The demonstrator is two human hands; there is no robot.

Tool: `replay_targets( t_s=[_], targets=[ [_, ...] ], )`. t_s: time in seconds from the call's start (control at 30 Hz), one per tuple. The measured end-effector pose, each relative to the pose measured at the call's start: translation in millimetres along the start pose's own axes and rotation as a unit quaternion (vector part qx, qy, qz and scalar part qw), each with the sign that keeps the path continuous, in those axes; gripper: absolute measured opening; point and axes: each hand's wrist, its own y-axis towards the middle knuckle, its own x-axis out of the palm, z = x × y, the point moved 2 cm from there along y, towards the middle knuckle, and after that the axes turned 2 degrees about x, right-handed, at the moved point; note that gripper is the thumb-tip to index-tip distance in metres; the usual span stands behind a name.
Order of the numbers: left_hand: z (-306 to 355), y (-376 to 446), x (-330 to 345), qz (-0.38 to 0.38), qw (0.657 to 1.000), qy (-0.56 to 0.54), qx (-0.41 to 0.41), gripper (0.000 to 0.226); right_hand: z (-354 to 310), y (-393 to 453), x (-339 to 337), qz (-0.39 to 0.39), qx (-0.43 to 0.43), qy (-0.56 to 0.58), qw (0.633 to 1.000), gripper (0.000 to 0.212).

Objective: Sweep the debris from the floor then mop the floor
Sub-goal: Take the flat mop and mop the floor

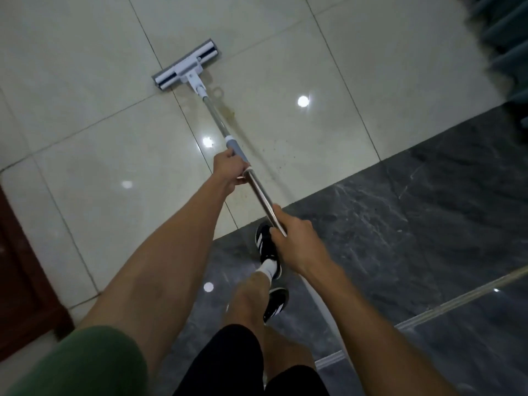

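A flat mop with a grey and white head [186,64] lies on the cream floor tiles [94,90], its metal pole [218,121] running back towards me. My left hand [228,168] grips the pole at its grey sleeve. Lower down, my right hand [297,241] grips the bare metal end of the pole. A brownish smear [228,111] and fine dark specks [274,155] mark the tile just right of the pole.
Dark marble floor [400,238] fills the right and near side, where my feet in black shoes [267,247] stand. A dark red door or panel [25,281] is at the left edge. Teal steps or slats [505,32] sit at the top right.
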Motion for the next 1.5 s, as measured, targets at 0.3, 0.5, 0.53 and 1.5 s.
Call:
replay_targets(
  t_s=[0.3, 0.5, 0.53, 1.5],
  targets=[
    [73, 56, 0, 0.008, 0.998, -0.064, -0.024, 0.071, -41, 80, -52, -0.031, -0.010, -0.039, 0.999, 0.055],
    [68, 47, 24, 0.013, 0.998, -0.047, -0.036, 0.072, -23, 78, -67, -0.066, 0.000, -0.036, 0.997, 0.069],
    [65, 45, 27, 0.017, 0.998, -0.042, -0.039, 0.067, -18, 75, -69, -0.075, 0.001, -0.040, 0.996, 0.070],
    [-75, -152, 365, 0.035, 0.964, -0.225, -0.139, 0.067, 293, -67, -347, -0.174, -0.003, -0.236, 0.956, 0.081]
  ],
)
